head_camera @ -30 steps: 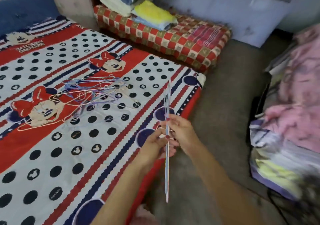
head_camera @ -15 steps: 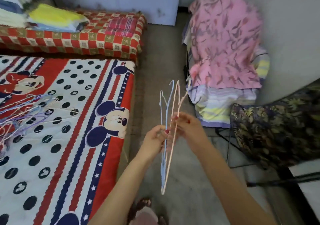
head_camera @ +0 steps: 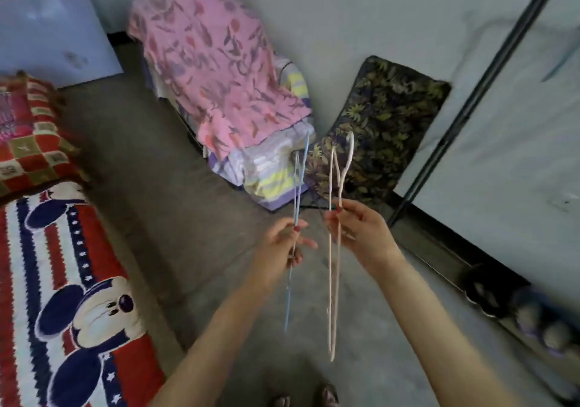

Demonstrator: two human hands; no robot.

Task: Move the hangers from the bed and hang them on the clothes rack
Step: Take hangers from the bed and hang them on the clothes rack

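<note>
- Head view: both your hands are up in front of you over the floor (head_camera: pixel 175 161), each holding wire hangers edge-on, hooks upward.
- Your left hand (head_camera: pixel 284 243) pinches the blue hangers (head_camera: pixel 296 193) between thumb and fingers; two thin wires show above the hand, so it looks like two, though I cannot count them for sure.
- Your right hand (head_camera: pixel 354 227) grips the cream hangers (head_camera: pixel 334 281); two hooks stand above the fingers and two long wires hang below, so two there.
- The two bunches are near each other but apart, not touching.
- One bed (head_camera: pixel 37 281) with a cartoon-mouse cover lies at your left; no hangers show on the part in view.
- One dark rack pole (head_camera: pixel 489 83) slants up on your right, against the wall; nothing hangs on the stretch you can see.
- One pink cloth (head_camera: pixel 213 70) drapes over a pile ahead, with one dark leaf-print cushion (head_camera: pixel 389 124) just beside it.
- Your two feet (head_camera: pixel 306 398) show at the bottom edge.
</note>
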